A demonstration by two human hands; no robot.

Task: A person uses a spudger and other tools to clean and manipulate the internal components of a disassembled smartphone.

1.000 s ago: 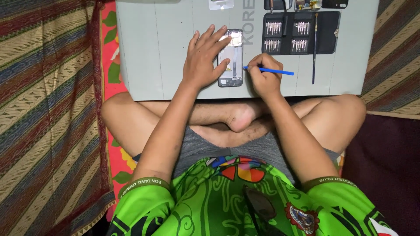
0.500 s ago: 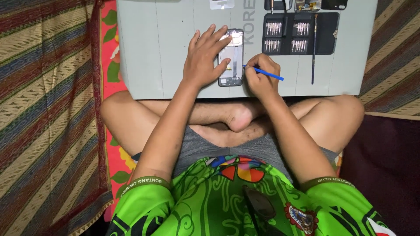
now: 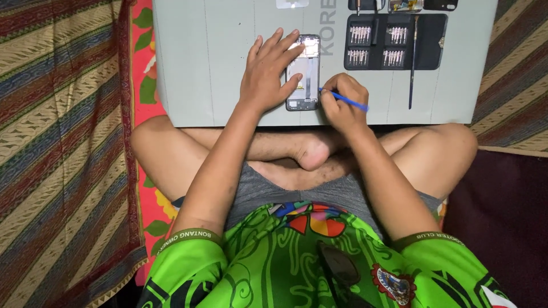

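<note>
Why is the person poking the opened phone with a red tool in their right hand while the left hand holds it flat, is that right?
Not quite. The tool in the right hand is blue, not red, as the head view shows. The rest holds: the left hand lies flat on the opened phone.

The opened phone (image 3: 305,73) lies flat on the pale grey board (image 3: 217,68), long side running away from the person, back cover off, metal frame and inner parts bare, a dark strip down its middle. The left hand (image 3: 267,74) rests palm-down over its left edge, fingers spread across the upper part. The blue tool (image 3: 345,101), a thin stick, is pinched in the right hand (image 3: 341,102), tilted, its tip touching the phone's right edge near the lower half.
</note>
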